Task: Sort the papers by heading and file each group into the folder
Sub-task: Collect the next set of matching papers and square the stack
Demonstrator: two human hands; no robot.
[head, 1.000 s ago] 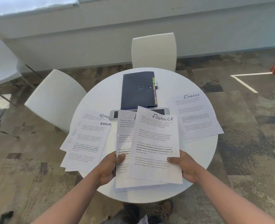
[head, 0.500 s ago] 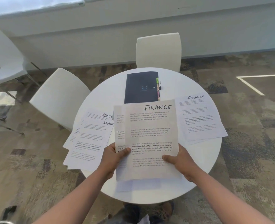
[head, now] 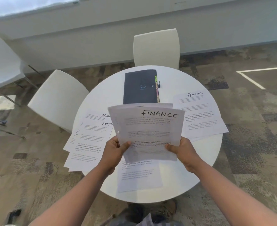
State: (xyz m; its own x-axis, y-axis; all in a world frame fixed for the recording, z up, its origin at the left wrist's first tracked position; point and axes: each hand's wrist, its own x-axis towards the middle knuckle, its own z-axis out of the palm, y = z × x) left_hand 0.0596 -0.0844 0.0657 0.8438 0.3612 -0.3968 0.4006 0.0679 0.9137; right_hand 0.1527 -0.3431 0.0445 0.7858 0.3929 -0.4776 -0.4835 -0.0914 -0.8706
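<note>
2 hands, left hand [head: 113, 148] and right hand [head: 182, 148], pinch 1 FINANCE sheaf [head: 148, 132]; 1 folder [head: 140, 86] closed.

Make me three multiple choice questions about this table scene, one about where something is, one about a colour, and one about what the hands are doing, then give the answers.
1. Where does the folder lie?
A. on the far side of the table
B. on a chair
C. on the floor

2. What colour is the folder's cover?
A. red
B. dark, near black
C. white

3. What are the hands doing?
A. resting flat on the table
B. opening the folder
C. holding up sheets headed FINANCE

Answers:
1 A: the folder lies on the round table near its far edge, closed.
2 B: its cover is dark, with coloured tabs along the right side.
3 C: the left hand and right hand grip the FINANCE sheets by their lower edges, above the table.
</note>
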